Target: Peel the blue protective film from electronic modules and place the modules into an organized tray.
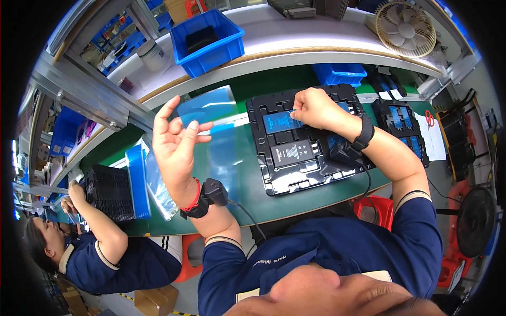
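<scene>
My right hand (pixel 319 109) reaches over a black moulded plastic tray (pixel 271 184). Its thumb and fingertips are pinched together at the right end of a flat battery with a blue face (pixel 282 122); what lies between them is too small to make out. Below that battery sits a black flat battery with a white printed label (pixel 292 152) in its own pocket. More blue shows in the tray's right side, partly behind my right wrist. My left hand (pixel 179 142) is raised left of the tray, fingers apart and curved, with clear blue film sheets (pixel 213 105) behind it.
On the green table (pixel 247 184), a stack of black trays (pixel 108 192) stands left, near a co-worker's arm (pixel 100 221). A second black tray with blue batteries (pixel 400 118) and red scissors (pixel 429 118) lie right. A blue bin (pixel 208 58) and fan (pixel 405 30) occupy the shelf.
</scene>
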`<state>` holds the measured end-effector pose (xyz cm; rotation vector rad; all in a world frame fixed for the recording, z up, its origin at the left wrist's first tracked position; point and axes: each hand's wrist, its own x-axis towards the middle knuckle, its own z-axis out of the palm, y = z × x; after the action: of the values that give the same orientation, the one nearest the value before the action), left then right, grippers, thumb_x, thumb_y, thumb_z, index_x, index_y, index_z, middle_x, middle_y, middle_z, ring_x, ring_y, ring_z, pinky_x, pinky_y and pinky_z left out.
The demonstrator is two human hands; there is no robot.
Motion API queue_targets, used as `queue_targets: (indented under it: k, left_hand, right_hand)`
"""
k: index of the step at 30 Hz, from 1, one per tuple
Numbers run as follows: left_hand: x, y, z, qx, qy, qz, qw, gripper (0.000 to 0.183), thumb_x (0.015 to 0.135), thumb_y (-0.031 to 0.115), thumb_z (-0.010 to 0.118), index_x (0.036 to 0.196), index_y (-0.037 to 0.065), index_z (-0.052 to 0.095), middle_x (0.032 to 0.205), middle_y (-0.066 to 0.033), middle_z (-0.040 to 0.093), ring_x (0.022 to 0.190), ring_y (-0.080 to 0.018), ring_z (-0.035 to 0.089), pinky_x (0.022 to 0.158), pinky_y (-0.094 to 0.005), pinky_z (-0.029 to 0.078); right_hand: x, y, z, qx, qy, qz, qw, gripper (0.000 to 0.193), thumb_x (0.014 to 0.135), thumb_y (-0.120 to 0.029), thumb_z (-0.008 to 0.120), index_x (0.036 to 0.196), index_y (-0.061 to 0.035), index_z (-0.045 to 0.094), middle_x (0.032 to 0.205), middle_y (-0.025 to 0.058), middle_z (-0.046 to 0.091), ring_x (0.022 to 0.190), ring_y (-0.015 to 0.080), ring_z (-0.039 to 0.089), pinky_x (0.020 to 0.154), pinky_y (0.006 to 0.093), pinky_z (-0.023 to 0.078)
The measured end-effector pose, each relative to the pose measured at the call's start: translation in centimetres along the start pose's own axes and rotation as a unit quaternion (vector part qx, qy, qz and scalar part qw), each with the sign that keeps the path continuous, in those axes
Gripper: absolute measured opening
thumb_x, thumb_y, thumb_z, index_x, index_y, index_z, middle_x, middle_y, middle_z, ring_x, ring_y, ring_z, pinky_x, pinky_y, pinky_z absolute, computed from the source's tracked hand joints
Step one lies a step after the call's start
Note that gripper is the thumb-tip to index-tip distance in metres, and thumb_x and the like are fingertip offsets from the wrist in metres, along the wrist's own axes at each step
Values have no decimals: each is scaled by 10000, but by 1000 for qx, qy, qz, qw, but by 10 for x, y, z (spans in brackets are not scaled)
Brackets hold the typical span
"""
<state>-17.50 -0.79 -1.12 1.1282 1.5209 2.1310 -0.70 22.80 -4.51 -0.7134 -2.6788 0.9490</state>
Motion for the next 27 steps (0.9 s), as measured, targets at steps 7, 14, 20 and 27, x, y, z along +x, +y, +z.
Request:
queue_targets:
  k: [7, 14, 20, 27]
  left_hand:
    - [-5, -10, 32, 4, -68, -34, 997, 579, 831, -58, 539, 1345, 32, 288, 784, -36, 536, 748, -172, 642, 592, -227, 518]
    - [-16, -12, 63, 2, -68, -38, 997, 546, 832, -57, 559, 1322, 28, 335, 742, -13, 540, 719, -147, 631, 611, -229, 514]
    - [-13, -16, 66, -14, -60, -25, 998, 529, 820, -60, 587, 1295, 2, 362, 728, -29, 563, 704, -137, 629, 606, -221, 502]
    - [-17, -13, 65, -91, -164, -69, 980, 602, 828, -69, 564, 1362, 8, 297, 920, -100, 622, 853, -142, 621, 730, -254, 522]
  right_hand:
    - [-33, -62, -16, -37, 142, -216, 965, 231, 737, -146, 685, 881, -42, 537, 716, 125, 602, 677, 302, 616, 610, 386, 488]
    - [-38, -83, -5, -131, 342, -396, 842, 222, 637, 9, 595, 852, -43, 591, 804, 72, 565, 749, 244, 560, 602, 315, 475]
    - [-44, -85, -7, -147, 318, -454, 819, 257, 619, -106, 678, 858, -47, 602, 827, 63, 562, 797, 239, 543, 714, 359, 434]
    - [-37, -70, -1, -124, 275, -448, 842, 281, 578, -52, 738, 841, -28, 643, 730, 54, 589, 725, 231, 541, 645, 348, 440]
